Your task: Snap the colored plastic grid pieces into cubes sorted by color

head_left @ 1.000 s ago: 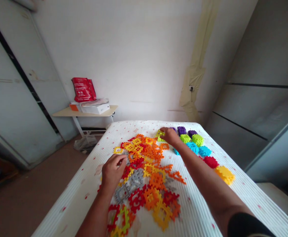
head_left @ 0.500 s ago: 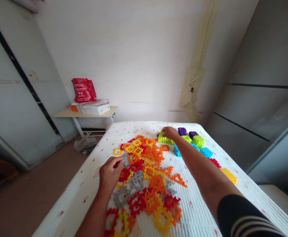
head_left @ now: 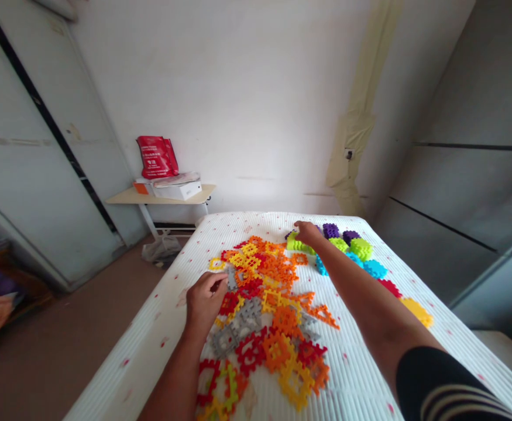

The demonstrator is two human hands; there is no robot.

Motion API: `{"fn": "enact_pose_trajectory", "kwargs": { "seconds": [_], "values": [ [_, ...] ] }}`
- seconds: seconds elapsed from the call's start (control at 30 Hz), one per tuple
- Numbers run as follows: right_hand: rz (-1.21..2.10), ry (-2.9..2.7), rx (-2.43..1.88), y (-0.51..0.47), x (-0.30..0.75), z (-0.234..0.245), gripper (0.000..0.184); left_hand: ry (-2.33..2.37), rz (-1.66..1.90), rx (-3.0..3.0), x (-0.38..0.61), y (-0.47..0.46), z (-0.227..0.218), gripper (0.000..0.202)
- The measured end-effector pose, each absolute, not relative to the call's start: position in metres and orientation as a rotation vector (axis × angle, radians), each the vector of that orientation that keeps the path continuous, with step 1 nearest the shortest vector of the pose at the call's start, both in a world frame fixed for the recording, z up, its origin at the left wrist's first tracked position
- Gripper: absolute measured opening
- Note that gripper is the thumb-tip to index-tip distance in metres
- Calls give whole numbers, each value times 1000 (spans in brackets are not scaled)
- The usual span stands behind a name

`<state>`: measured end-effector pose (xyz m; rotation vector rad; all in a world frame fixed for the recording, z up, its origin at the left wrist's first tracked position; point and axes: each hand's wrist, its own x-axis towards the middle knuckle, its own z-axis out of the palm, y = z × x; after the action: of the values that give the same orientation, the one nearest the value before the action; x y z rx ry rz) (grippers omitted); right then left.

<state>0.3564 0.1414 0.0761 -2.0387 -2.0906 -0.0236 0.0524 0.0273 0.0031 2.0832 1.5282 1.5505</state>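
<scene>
My left hand [head_left: 206,298] is on the left of a heap of loose plastic interlocking pieces [head_left: 285,320]. Its fingers curl toward the thumb, and nothing shows between them. The closest piece is a grey one [head_left: 232,277] by its fingertips. Far across the table, my right hand [head_left: 309,234] reaches to a row of light green pieces [head_left: 297,243], index finger stretched out and apart from the thumb. No piece can be made out in this hand. A bit of purple shows left of it. Behind its wrist sit purple stacks [head_left: 330,231].
More sorted stacks line the right side: light green [head_left: 361,249], blue [head_left: 374,269], red [head_left: 389,287] and yellow [head_left: 417,311]. The table has a white spotted cover [head_left: 150,345]. A small side table [head_left: 126,197] by the wall holds boxes and a red bag [head_left: 158,156].
The view has shifted slightly, so everything sits a little farther right. My right index finger has lifted and straightened above the green row. My left hand keeps its curled pose beside the heap.
</scene>
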Motion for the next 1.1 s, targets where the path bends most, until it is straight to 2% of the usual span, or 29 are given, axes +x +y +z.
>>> {"fn": "enact_pose_trajectory", "kwargs": {
  "seconds": [0.17,0.33,0.53,0.6,0.7,0.77,0.9,1.1],
  "values": [
    [-23,-2154,-1781,95,337,79,43,1573,1532,1985,53,24,6,15],
    [-31,-2308,-1158,6,324,42,25,1501,1538,1886,55,11,22,15],
    [-93,-2425,-733,-84,335,7,24,1095,1133,2240,30,-52,43,16],
    [-98,-2504,-668,-101,339,5,28,1073,908,2382,20,-78,37,28],
    [-163,-2604,-631,-114,339,3,35,1168,589,2600,10,-110,15,68],
    [-222,-2623,-655,-115,336,-1,34,1228,486,2697,8,-122,-3,78],
    [-300,-2573,-718,-107,330,-12,28,1369,531,2792,15,-128,-29,60],
    [-361,-2531,-774,-89,320,-22,26,1542,818,2846,34,-116,-38,42]
  ]
}}
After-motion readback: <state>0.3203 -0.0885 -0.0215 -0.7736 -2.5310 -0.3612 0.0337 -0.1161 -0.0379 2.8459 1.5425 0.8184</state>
